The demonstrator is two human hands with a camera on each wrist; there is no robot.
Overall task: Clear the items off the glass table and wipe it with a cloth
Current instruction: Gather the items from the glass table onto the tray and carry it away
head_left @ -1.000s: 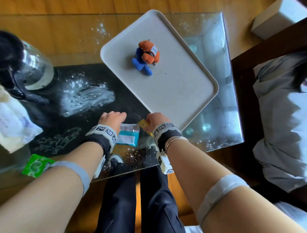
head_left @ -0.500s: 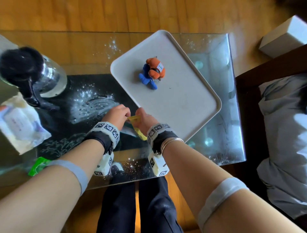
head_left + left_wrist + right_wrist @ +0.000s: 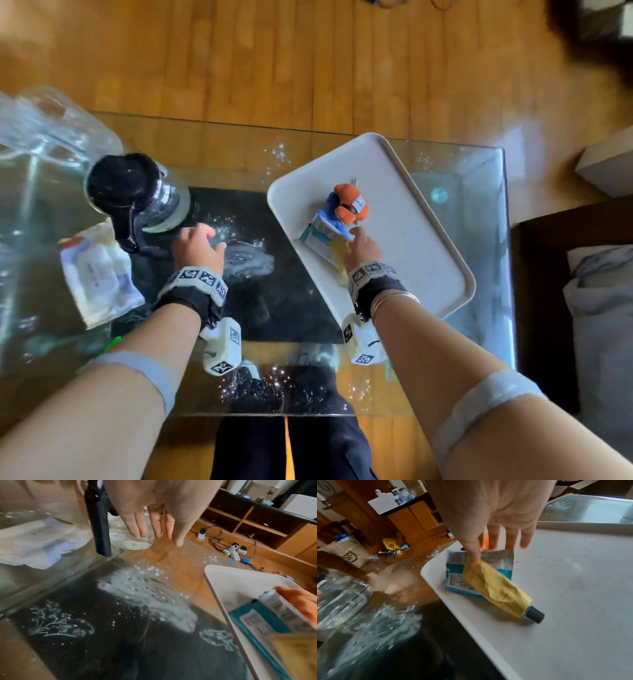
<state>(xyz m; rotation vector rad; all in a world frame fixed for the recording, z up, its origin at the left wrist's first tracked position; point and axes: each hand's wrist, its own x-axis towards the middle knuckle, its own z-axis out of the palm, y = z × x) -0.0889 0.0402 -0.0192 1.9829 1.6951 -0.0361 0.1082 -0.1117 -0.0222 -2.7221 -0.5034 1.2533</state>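
Note:
On the glass table (image 3: 479,212) a white tray (image 3: 411,267) carries an orange and blue plush toy (image 3: 349,204). My right hand (image 3: 359,243) reaches over the tray's near corner. In the right wrist view its thumb (image 3: 474,559) presses the crimped end of a yellow tube (image 3: 496,588) against a teal packet (image 3: 457,580). The other fingers go behind the packet's top edge, and the tube's black cap rests on the tray (image 3: 573,588). My left hand (image 3: 205,240) hovers over the glass beside a glass jug (image 3: 161,205); its fingers (image 3: 139,526) hang straight and hold nothing.
White powder (image 3: 250,257) is smeared on the glass between my hands. A white soft pack (image 3: 99,270) lies left of the jug, and a green packet (image 3: 109,344) shows by my left forearm. A dark wooden seat with grey cloth (image 3: 599,291) stands to the right.
My right hand has carried the yellow tube and teal packet from the table's near edge onto the tray. My left hand has let go and moved left toward the jug.

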